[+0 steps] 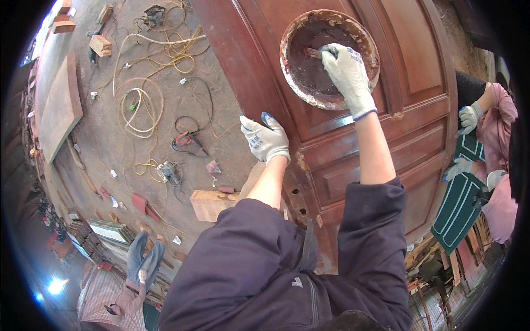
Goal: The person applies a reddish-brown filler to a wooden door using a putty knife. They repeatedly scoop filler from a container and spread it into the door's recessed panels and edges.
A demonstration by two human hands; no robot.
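Observation:
A reddish-brown panelled wooden door [411, 49] lies below me. On it stands a round bucket [288, 83] of dark brown paste, its rim crusted with dried smears. My right hand [350, 74], in a white glove with blue trim, reaches over the rim. Its fingers are closed on a small flat brown stick [311, 53], whose end is at the paste; most of it hides in the grip. By the door's left edge is my gloved left hand [266, 139], thumb and fingers apart, with nothing visible in it.
Left on the floor lie tangled hoses and cords [144, 107], a red-and-black power tool [190, 142] and a wooden block [212, 205]. A board [62, 105] lies farther left. At right, a person in pink [494, 129] works beside a dark green panel [457, 212]; another person [130, 295] is lower left.

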